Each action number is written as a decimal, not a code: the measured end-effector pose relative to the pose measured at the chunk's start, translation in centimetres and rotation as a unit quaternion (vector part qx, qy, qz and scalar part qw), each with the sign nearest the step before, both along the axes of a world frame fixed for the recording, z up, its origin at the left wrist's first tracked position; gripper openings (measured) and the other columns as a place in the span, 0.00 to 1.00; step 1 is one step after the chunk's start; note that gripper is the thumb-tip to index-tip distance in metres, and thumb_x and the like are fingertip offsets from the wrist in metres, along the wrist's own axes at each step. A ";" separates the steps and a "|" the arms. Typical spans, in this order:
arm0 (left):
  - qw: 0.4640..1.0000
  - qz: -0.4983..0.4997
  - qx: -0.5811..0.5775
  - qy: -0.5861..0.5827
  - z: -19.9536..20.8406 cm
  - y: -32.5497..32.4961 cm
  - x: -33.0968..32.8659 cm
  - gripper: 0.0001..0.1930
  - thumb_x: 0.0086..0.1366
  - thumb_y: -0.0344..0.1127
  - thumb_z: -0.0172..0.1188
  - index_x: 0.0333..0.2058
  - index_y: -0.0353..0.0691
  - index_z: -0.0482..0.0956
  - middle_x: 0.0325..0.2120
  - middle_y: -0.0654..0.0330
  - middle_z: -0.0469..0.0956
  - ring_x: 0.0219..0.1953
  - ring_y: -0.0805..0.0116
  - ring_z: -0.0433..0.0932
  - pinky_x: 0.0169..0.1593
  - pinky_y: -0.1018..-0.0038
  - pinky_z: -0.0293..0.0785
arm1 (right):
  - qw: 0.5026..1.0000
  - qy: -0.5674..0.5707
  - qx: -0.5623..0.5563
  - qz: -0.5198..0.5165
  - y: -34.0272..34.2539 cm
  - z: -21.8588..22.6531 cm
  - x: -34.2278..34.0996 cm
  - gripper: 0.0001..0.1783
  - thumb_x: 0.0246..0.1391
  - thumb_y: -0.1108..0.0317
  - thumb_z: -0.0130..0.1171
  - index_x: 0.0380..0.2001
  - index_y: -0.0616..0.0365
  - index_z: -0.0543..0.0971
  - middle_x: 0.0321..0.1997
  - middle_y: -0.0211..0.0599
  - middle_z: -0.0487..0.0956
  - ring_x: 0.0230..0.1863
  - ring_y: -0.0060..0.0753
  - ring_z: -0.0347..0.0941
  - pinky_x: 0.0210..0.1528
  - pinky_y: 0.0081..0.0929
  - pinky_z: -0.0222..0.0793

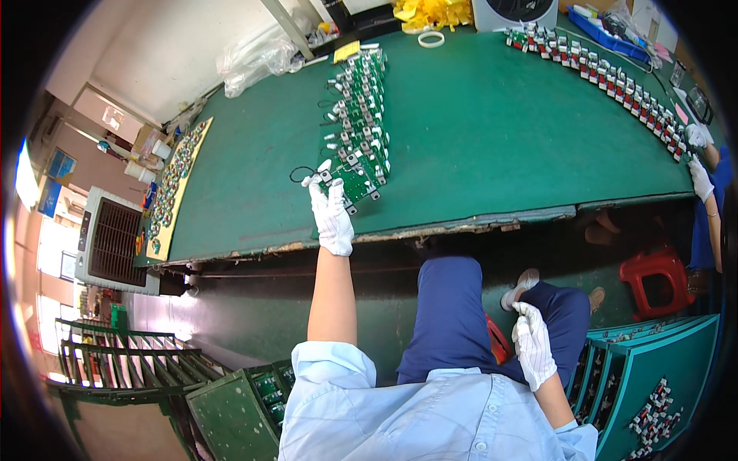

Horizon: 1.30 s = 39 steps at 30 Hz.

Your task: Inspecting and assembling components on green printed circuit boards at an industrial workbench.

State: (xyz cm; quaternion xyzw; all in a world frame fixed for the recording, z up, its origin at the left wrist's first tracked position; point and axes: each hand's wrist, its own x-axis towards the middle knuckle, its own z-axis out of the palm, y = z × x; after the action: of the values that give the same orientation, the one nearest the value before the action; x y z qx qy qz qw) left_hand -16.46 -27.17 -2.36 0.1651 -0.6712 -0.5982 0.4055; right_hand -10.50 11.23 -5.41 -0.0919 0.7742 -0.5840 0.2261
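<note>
My left hand (334, 217), in a white glove, grips the near left corner of a green circuit board (355, 181) with white parts, metal brackets and a black wire loop. That board lies at the near end of a long row of similar circuit boards (361, 100) running away from me across the green table (477, 138). My right hand (534, 346), also gloved, is down by my right thigh, below the table edge. Its fingers are curled together and no object shows in them.
A curved row of red and white components (607, 77) stands at the far right, near a co-worker's gloved hand (700, 180). A cream board with small round parts (178, 184) lies at the left. Below are a red stool (656, 281) and a teal rack (661, 384).
</note>
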 end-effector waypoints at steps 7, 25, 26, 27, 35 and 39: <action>0.969 0.079 -0.200 -0.123 -4.6 -1.7 -2.5 0.20 0.59 0.34 0.48 0.51 0.39 0.62 0.49 0.59 0.60 0.50 0.68 0.60 0.53 0.72 0.56 | 0.999 0.036 0.019 0.010 -0.3 -0.4 -0.4 0.15 0.54 0.69 0.41 0.44 0.62 0.66 0.24 0.35 0.68 0.21 0.25 0.64 0.26 0.22 0.61; 0.958 0.062 -0.149 -0.238 -1.1 2.4 -2.6 0.07 0.55 0.33 0.52 0.29 0.35 0.69 0.24 0.65 0.66 0.29 0.75 0.64 0.30 0.75 0.64 | 0.979 0.114 0.010 -0.167 5.5 -2.4 0.7 0.20 0.48 0.64 0.53 0.44 0.62 0.67 0.34 0.48 0.73 0.36 0.37 0.72 0.39 0.29 0.67; 0.952 0.086 -0.240 -0.168 -2.9 -0.2 -1.3 0.05 0.55 0.31 0.52 0.24 0.37 0.68 0.22 0.66 0.64 0.26 0.75 0.62 0.26 0.74 0.61 | 0.969 0.137 0.040 -0.201 6.1 -1.3 0.4 0.21 0.48 0.62 0.53 0.44 0.62 0.67 0.34 0.46 0.74 0.35 0.38 0.73 0.38 0.28 0.67; 0.978 0.107 -0.179 -0.021 -5.8 -6.3 0.8 0.04 0.55 0.27 0.50 0.22 0.37 0.67 0.22 0.66 0.64 0.25 0.75 0.62 0.25 0.75 0.60 | 0.967 0.103 0.143 -0.185 7.4 0.3 -0.3 0.22 0.48 0.60 0.54 0.43 0.63 0.68 0.35 0.46 0.74 0.34 0.41 0.73 0.37 0.28 0.68; 0.778 0.262 -0.568 -0.062 -3.3 10.4 2.6 0.14 0.59 0.36 0.47 0.37 0.31 0.73 0.35 0.47 0.74 0.38 0.51 0.72 0.45 0.62 0.67 | 0.665 0.094 0.513 -0.535 28.3 -5.1 8.0 0.12 0.51 0.61 0.45 0.32 0.54 0.74 0.33 0.44 0.75 0.34 0.46 0.72 0.37 0.36 0.68; 0.898 0.027 -0.432 0.075 -5.9 11.5 1.2 0.14 0.60 0.29 0.48 0.42 0.27 0.69 0.43 0.47 0.70 0.50 0.56 0.66 0.52 0.67 0.63 | 0.496 0.014 0.469 -0.731 37.9 -6.0 16.0 0.13 0.51 0.59 0.44 0.28 0.58 0.72 0.25 0.51 0.74 0.28 0.50 0.72 0.31 0.42 0.66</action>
State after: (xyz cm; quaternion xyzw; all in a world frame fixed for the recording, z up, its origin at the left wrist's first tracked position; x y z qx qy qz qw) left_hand -15.31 -15.62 -8.26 -0.0537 -0.8265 -0.2483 0.5024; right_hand 5.51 49.08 -11.38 0.6184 0.7279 -0.0900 -0.2821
